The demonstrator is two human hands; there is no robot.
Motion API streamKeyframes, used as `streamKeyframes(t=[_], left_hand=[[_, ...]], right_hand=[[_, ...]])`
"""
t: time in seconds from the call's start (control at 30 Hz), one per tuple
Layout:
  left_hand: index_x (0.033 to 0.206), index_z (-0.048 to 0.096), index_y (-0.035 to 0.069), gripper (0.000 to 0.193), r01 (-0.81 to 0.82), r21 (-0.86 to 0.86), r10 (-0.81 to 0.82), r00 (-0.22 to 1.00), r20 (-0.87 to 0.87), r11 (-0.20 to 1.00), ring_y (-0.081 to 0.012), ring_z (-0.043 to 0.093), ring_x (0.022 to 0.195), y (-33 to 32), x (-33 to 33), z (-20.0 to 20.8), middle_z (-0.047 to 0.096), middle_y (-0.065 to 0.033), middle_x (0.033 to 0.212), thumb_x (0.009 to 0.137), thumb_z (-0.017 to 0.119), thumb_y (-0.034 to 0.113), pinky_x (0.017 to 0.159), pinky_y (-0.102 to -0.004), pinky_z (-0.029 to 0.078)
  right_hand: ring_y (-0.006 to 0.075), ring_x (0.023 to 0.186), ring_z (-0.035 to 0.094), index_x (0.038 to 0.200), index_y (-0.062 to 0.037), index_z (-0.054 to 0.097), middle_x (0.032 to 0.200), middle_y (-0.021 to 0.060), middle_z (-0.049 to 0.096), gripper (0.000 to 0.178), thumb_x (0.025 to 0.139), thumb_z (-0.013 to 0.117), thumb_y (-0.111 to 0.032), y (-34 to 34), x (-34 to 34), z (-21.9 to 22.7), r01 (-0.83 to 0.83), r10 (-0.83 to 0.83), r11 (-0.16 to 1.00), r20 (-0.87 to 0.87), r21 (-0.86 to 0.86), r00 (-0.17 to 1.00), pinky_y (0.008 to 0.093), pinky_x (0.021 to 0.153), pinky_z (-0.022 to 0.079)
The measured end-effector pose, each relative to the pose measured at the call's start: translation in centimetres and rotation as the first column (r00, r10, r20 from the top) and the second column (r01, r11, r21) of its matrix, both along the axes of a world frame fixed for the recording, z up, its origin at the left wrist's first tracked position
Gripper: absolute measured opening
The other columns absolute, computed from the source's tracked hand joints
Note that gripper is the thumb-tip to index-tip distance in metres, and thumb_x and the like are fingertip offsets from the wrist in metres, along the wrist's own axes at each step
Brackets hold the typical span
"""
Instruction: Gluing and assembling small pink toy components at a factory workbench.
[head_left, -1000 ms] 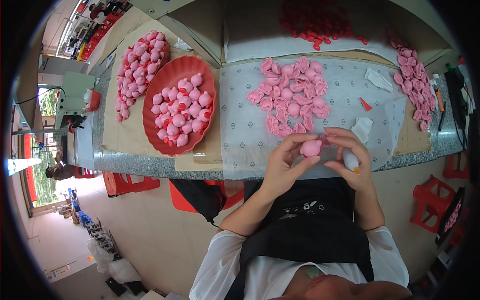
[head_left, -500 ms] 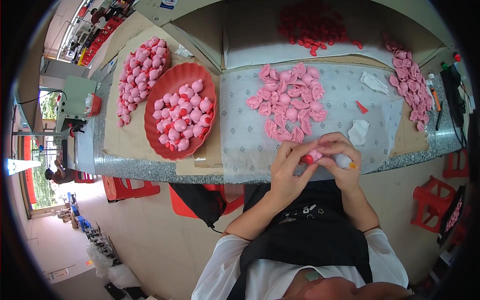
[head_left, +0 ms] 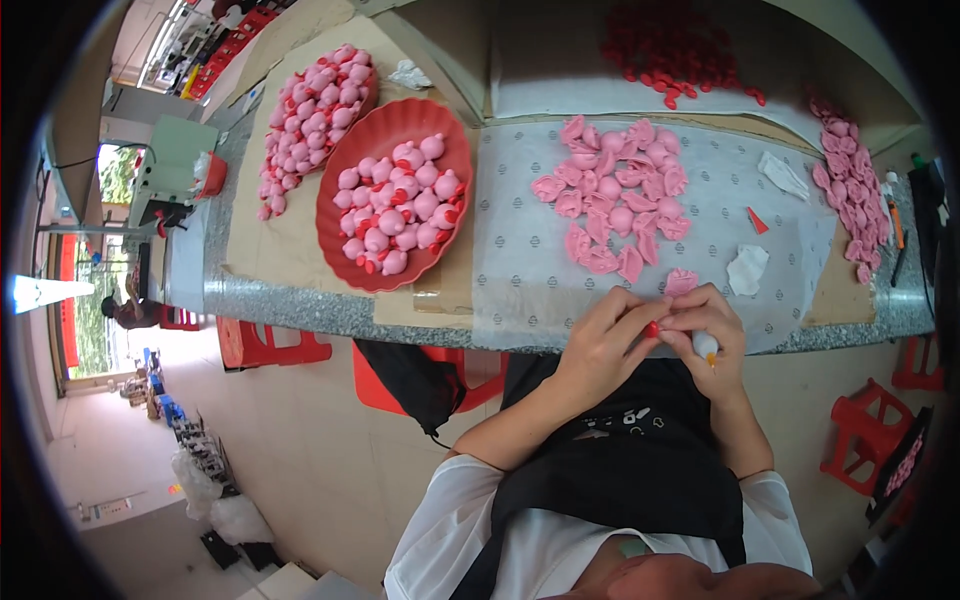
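My left hand (head_left: pixel 608 345) is closed, its fingertips pinching a small red rounded piece (head_left: pixel 651 329) at the table's front edge. My right hand (head_left: pixel 722 338) meets it there, fingertips against the left ones. Tucked in the right palm is a small white squeeze bottle (head_left: pixel 705 346), its yellow tip pointing toward me. Just beyond my fingers shows a folded pink piece (head_left: pixel 682 282); whether my fingertips touch it I cannot tell. Farther off, several pink shell-like pieces and balls (head_left: pixel 622 190) lie on a white printed sheet (head_left: pixel 520 285).
Left of the sheet stands a red scalloped bowl (head_left: pixel 335 258) of pink balls with red parts, beside another heap (head_left: pixel 315 115). Red pieces (head_left: pixel 680 65) lie under the shelf. At right are pink pieces (head_left: pixel 850 190), crumpled white tissues (head_left: pixel 747 270) and a red scrap (head_left: pixel 757 220).
The table has shifted right in view. The bottle's tip has swung toward me. The pink piece that was between my fingers no longer shows there; a folded pink piece now shows beyond them.
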State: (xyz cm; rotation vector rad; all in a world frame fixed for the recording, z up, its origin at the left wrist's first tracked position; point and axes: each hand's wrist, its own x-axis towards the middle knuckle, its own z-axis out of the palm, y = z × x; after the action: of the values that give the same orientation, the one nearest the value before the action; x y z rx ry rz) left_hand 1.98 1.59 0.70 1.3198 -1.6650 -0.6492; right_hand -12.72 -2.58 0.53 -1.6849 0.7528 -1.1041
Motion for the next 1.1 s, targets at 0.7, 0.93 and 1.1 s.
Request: streamKeyframes(t=[0.7,0.93,1.1], left_hand=[[0.09,0.057,-0.001,0.036,-0.25,-0.152,0.235,0.966,-0.107,0.956,-0.0176,0.051,0.067,-1.4,1.9,-0.7,0.05,-0.0095,0.08,0.056,0.067,-0.002,0.054,-0.0239,0.043],[0.082,0.053,-0.002,0.034,-0.327,-0.164,0.319,0.945,-0.072,0.931,-0.0218,0.05,0.067,-0.6,2.0,-0.7,0.049,-0.0107,0.079,0.05,0.061,-0.008,0.055,-0.0264,0.042],[0.083,0.053,-0.001,0.034,-0.299,-0.227,0.293,0.954,-0.06,0.927,-0.0221,0.05,0.07,-0.6,2.5,-1.0,0.05,-0.011,0.079,0.05,0.061,-0.008,0.054,-0.0269,0.042]], right_hand=[[0.0119,0.061,0.046,0.072,0.0022,0.052,0.069,0.006,0.049,0.009,0.065,0.057,0.004,-2.2,-0.1,2.6,0.249,-0.238,0.968,-0.178,0.04,0.955,0.0219,0.054,0.035],[0.0069,0.06,0.041,0.073,-0.001,0.048,0.067,0.0022,0.045,0.014,0.064,0.056,0.004,-1.2,5.4,1.2,0.018,-0.014,0.993,-0.035,0.116,0.999,0.0198,0.054,0.033],[0.0063,0.058,0.039,0.072,-0.0013,0.043,0.066,0.0018,0.043,0.014,0.066,0.054,0.005,-0.4,5.5,1.5,0.054,-0.039,0.99,-0.113,0.128,0.993,0.0192,0.051,0.032]])
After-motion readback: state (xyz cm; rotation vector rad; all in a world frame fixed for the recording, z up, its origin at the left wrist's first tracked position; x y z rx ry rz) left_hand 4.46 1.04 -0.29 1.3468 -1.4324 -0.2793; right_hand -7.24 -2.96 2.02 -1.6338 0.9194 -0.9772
